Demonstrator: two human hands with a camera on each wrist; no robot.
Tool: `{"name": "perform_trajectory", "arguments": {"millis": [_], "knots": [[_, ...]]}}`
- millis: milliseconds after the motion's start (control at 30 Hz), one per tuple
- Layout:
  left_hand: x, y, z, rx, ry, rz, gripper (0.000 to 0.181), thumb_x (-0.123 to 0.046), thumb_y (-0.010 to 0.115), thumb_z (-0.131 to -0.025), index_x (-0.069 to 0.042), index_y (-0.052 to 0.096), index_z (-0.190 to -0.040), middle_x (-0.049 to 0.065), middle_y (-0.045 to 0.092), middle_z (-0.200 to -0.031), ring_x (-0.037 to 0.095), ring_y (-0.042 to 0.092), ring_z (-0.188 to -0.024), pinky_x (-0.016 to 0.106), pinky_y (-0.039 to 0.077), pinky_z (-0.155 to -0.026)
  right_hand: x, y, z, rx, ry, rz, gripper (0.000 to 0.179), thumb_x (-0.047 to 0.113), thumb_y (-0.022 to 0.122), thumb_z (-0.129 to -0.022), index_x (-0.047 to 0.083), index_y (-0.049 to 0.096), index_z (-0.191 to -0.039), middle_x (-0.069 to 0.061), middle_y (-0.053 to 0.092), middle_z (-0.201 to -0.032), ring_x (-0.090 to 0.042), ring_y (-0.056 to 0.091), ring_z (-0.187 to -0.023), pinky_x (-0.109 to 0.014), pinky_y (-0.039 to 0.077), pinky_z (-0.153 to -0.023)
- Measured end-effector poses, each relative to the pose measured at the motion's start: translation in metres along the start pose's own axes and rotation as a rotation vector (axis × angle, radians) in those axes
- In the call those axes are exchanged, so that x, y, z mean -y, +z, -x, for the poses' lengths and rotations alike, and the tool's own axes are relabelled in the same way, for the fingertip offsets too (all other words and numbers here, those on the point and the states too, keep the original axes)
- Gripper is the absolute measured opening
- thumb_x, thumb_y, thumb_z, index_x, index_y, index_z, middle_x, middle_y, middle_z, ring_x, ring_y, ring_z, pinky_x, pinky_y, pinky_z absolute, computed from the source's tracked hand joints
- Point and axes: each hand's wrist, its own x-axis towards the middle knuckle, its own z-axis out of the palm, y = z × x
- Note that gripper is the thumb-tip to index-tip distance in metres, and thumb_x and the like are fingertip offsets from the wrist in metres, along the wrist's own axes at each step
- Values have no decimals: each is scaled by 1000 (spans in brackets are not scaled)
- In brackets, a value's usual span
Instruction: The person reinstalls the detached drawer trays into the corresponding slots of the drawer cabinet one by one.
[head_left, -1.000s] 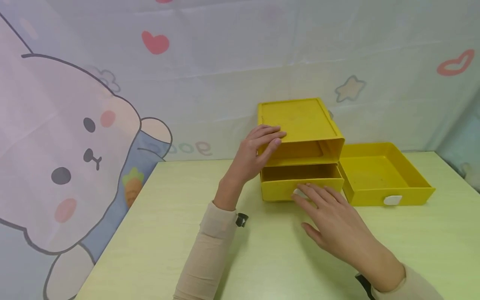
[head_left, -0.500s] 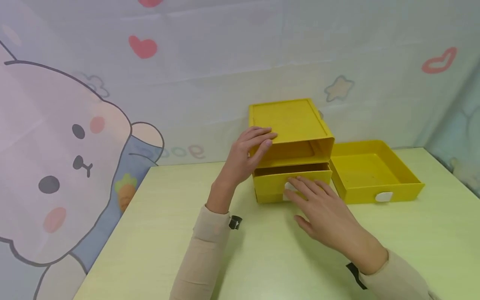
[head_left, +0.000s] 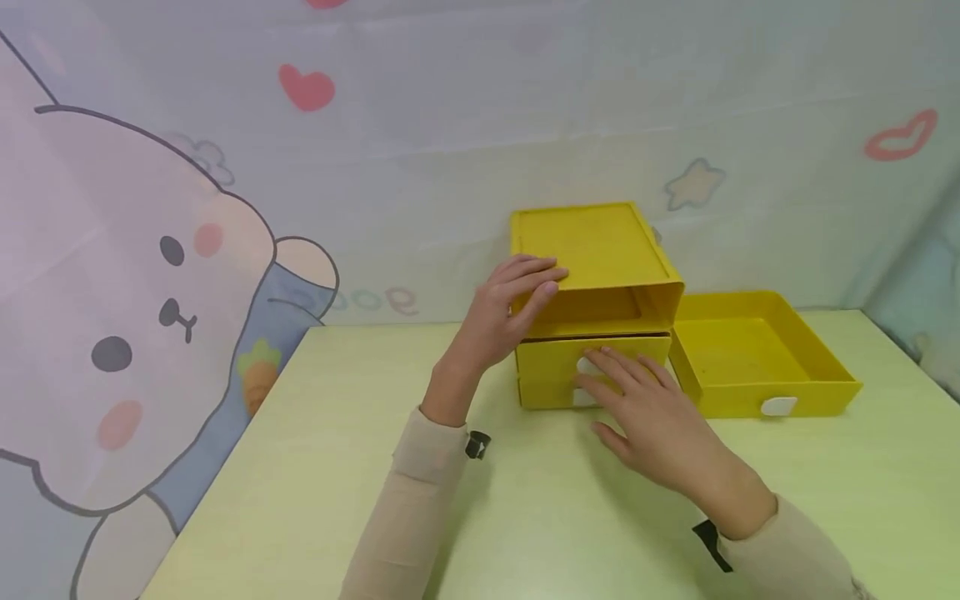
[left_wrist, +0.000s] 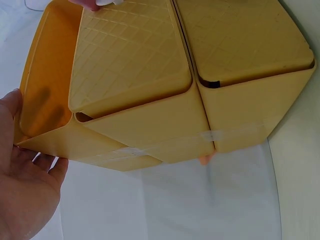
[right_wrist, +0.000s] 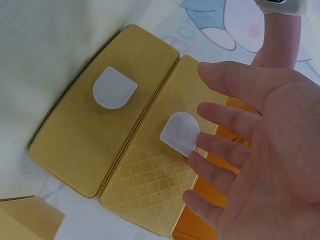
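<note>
A yellow drawer cabinet (head_left: 592,246) stands toward the back of the table, its top compartment without a drawer. My left hand (head_left: 491,317) grips the upper left front corner, fingers over the top and thumb at the front rim. The fingers of my right hand (head_left: 660,421) are extended against the middle drawer (right_wrist: 150,185), beside its white handle (right_wrist: 181,134). That drawer sits almost flush, with a thin dark gap along its upper edge. Below it is the bottom drawer (left_wrist: 252,42), also pushed in, with its own white handle (right_wrist: 115,88).
A separate yellow drawer (head_left: 813,398) with a white tab handle lies on the table, close to the cabinet's right side. Behind the table (head_left: 337,450) hangs a printed cloth (head_left: 465,117) with a cartoon bear, hearts and a star.
The middle drawer has slid back into the cabinet under my right hand's push, from clearly pulled out to nearly flush. My left hand has stayed on the cabinet's corner.
</note>
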Motion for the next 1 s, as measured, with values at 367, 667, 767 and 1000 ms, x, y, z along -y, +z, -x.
{"name": "perform_trajectory", "arguments": {"millis": [367,667,767,1000], "knots": [[-6,-3,-3,13,-24,3,29,-15,62,-109,-4,74,-134,14,67,-142,28,53,-138,35,36,-125,-10,1,-5,9,-10,-93,62,19,86,-91,8,61,-146,-17,48,-162,-42,41,-151,-67,33,-120],[-4,-2,-2,18,-31,-11,29,-15,63,-109,-5,74,-134,14,68,-142,27,54,-136,34,37,-123,-16,-13,4,-18,-39,-159,74,14,92,-84,15,57,-150,-16,50,-159,-44,48,-142,-71,41,-111],[-4,-1,-2,21,-43,-11,30,-16,62,-109,-5,74,-134,14,68,-142,27,54,-136,34,38,-123,-25,-23,14,-64,-80,-153,78,13,94,-80,17,57,-149,-16,55,-152,-42,55,-133,-67,44,-107],[-5,-1,-2,22,-41,-12,29,-15,63,-109,-4,74,-133,15,68,-142,28,55,-136,33,35,-125,-66,-40,45,-85,-62,-91,79,12,98,-72,15,61,-142,-14,59,-141,-40,57,-124,-60,45,-99]]}}
